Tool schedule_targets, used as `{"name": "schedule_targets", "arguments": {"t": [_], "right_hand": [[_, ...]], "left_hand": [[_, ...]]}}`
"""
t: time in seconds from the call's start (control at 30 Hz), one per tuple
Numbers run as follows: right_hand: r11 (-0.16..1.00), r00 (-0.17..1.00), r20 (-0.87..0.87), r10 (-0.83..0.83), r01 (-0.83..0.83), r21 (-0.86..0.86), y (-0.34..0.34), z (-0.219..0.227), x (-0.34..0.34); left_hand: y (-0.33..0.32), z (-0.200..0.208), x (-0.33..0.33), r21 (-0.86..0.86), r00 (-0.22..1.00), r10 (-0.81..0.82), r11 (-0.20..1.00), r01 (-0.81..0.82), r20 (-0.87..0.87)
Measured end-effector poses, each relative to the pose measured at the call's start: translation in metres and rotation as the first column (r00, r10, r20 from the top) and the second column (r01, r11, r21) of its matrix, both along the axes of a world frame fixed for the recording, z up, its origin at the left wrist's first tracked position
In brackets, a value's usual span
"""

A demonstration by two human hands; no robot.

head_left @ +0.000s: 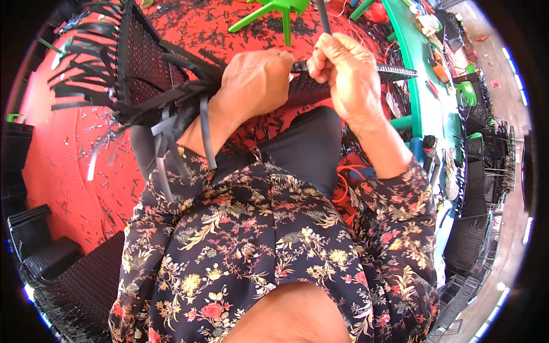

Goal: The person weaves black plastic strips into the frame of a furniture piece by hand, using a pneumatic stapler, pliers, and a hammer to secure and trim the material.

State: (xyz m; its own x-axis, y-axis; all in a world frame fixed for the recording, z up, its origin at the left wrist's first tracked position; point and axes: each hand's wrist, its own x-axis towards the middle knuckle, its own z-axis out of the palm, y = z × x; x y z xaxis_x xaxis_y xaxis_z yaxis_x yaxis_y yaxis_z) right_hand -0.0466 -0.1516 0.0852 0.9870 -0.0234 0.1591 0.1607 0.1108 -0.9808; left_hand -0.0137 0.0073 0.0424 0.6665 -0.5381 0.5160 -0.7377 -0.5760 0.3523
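Note:
A black woven wicker piece (150, 60) lies across my lap, its upright side at the left fringed with loose flat strips (80, 63). More strip ends (207, 134) hang down over my left forearm. My left hand (257, 77) is closed against the edge of the woven panel (309, 88); its fingertips are hidden. Just to the right, my right hand (349, 74) pinches a dark flat strip (323, 17) between thumb and fingers, and the strip runs upward out of view. Below this hand, the panel's ribbed edge (397, 72) stretches to the right.
Black offcuts litter the red floor (63, 166). A green plastic stool (280, 6) stands ahead. Along the right runs a green table (403, 28) with tools and scraps. Black woven furniture (86, 266) sits at lower left, more (472, 188) at far right. Orange cord (343, 188) lies by my right thigh.

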Motion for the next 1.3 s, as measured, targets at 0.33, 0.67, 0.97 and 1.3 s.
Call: {"name": "schedule_targets", "arguments": {"t": [0.33,0.67,0.97,1.3], "right_hand": [[0.951,0.984,-0.169,0.058,-0.105,-0.289,0.006,0.039,0.024],[0.582,0.996,0.04,0.077,-0.013,-0.813,-0.011,-0.042,0.108],[0.631,0.917,0.398,-0.017,0.319,-0.708,0.009,0.014,0.043],[0.669,0.7,0.445,0.559,-0.698,0.257,0.075,0.077,-0.103]], "left_hand": [[0.0,0.008,-0.02,0.034,0.998,0.059,0.998,-0.06,0.031],[-0.001,0.009,-0.022,0.061,0.985,0.042,0.997,-0.053,0.166],[0.004,0.013,-0.014,0.054,0.978,0.038,0.997,-0.05,0.205],[0.014,0.002,0.003,-0.054,0.975,0.044,0.998,-0.033,0.218]]}}
